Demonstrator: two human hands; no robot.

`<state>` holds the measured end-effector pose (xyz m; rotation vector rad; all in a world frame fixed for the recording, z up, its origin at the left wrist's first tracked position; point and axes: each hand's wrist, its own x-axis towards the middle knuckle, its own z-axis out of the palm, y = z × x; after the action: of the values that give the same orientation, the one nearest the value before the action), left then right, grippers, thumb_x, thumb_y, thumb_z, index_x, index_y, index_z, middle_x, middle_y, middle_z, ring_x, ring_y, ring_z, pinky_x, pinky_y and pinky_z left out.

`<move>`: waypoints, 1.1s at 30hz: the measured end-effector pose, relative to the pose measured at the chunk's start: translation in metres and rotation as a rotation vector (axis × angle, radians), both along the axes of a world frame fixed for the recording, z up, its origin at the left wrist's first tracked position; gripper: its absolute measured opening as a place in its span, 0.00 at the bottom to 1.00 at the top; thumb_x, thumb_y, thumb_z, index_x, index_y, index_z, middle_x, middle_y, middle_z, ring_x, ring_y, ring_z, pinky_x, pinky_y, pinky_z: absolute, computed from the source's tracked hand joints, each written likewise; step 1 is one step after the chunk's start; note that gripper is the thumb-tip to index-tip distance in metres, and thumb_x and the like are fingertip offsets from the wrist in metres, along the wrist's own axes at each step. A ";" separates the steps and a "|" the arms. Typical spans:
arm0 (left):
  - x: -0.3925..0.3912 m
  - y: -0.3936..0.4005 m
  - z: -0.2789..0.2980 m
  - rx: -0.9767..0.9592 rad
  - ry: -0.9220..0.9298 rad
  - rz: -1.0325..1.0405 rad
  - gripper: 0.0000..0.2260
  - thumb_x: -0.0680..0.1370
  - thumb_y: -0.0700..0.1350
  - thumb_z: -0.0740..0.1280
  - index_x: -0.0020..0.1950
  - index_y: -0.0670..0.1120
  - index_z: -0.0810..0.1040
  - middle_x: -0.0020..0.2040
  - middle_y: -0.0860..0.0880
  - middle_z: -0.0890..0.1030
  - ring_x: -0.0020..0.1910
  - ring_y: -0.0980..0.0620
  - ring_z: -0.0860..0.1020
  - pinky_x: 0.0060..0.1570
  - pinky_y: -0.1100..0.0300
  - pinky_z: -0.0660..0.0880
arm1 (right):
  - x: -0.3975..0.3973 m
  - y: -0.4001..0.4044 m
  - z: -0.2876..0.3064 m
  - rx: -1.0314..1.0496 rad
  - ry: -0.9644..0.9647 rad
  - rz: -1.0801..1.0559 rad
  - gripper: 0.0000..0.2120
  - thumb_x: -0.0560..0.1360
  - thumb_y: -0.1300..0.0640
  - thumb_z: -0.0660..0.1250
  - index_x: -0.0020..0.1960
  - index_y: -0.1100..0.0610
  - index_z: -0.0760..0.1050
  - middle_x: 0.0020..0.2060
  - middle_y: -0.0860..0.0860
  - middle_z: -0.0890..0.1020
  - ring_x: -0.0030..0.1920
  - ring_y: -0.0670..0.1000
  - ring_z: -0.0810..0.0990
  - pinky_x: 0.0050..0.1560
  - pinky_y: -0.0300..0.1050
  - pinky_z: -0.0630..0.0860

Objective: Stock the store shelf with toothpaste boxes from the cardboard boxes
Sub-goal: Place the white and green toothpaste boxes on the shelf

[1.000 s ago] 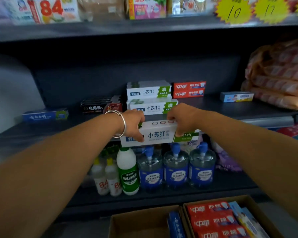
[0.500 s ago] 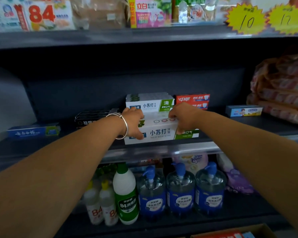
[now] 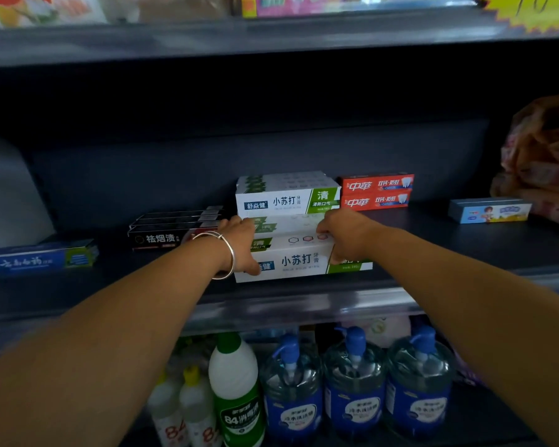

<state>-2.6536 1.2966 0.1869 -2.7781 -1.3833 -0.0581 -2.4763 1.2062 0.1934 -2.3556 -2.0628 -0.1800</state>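
your left hand [image 3: 239, 243] and right hand [image 3: 346, 237] each clasp an end of the white toothpaste box [image 3: 299, 261], box resting near the front edge of the middle shelf [image 3: 465, 250], just before the stacked white boxes [image 3: 288, 196]

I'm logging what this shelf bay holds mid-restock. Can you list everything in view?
white-green toothpaste boxes: several, stacked mid-shelf; front one held
red toothpaste boxes: two, stacked right of the white ones
black toothpaste boxes: several, left of centre
blue toothpaste box: one, far left
light blue box: one, right
packaged goods: pile, pink-orange, far right
pump bottles: three, blue, lower shelf
bleach bottles: three, white, lower shelf
yellow price tag: one, top right
left hand, right hand: each with a grip on the front box
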 end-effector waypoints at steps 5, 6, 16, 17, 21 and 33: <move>0.004 0.008 -0.008 -0.005 -0.021 0.024 0.38 0.69 0.52 0.74 0.72 0.43 0.59 0.64 0.43 0.65 0.64 0.45 0.65 0.62 0.54 0.66 | -0.002 0.007 -0.006 0.008 -0.026 0.011 0.24 0.71 0.58 0.72 0.66 0.58 0.72 0.62 0.54 0.73 0.62 0.54 0.73 0.61 0.44 0.73; 0.004 0.009 -0.009 -0.005 -0.027 0.032 0.37 0.69 0.52 0.73 0.71 0.43 0.59 0.64 0.43 0.65 0.63 0.44 0.65 0.63 0.54 0.66 | -0.002 0.009 -0.007 0.013 -0.030 0.013 0.24 0.71 0.58 0.71 0.66 0.58 0.72 0.62 0.54 0.73 0.62 0.54 0.73 0.60 0.43 0.72; 0.008 0.019 -0.014 0.021 -0.094 0.067 0.32 0.71 0.47 0.73 0.69 0.40 0.61 0.63 0.42 0.65 0.64 0.44 0.65 0.62 0.55 0.66 | -0.001 0.026 -0.018 0.056 -0.010 -0.060 0.23 0.72 0.61 0.69 0.65 0.57 0.70 0.61 0.55 0.75 0.60 0.56 0.74 0.58 0.49 0.76; 0.008 0.020 -0.015 0.019 -0.097 0.069 0.32 0.71 0.47 0.73 0.69 0.40 0.62 0.63 0.42 0.65 0.64 0.44 0.65 0.62 0.54 0.66 | -0.001 0.027 -0.019 0.068 -0.027 -0.058 0.22 0.72 0.61 0.69 0.65 0.56 0.70 0.61 0.55 0.74 0.61 0.55 0.72 0.59 0.49 0.75; 0.010 0.022 -0.016 0.022 -0.100 0.077 0.32 0.71 0.47 0.73 0.69 0.41 0.62 0.63 0.42 0.65 0.64 0.44 0.64 0.63 0.55 0.65 | 0.000 0.032 -0.022 0.103 -0.070 -0.061 0.21 0.74 0.59 0.68 0.66 0.55 0.71 0.61 0.55 0.71 0.65 0.55 0.67 0.61 0.49 0.72; 0.015 0.024 -0.019 0.035 -0.113 0.093 0.31 0.71 0.47 0.72 0.68 0.40 0.62 0.63 0.42 0.64 0.65 0.44 0.63 0.64 0.53 0.65 | -0.003 0.037 -0.025 0.110 -0.125 -0.076 0.21 0.75 0.60 0.66 0.67 0.57 0.68 0.62 0.55 0.71 0.66 0.56 0.66 0.62 0.51 0.70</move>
<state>-2.6389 1.3210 0.1676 -2.7163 -1.5188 -0.2378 -2.4792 1.2435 0.1688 -2.4157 -1.9576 -0.4408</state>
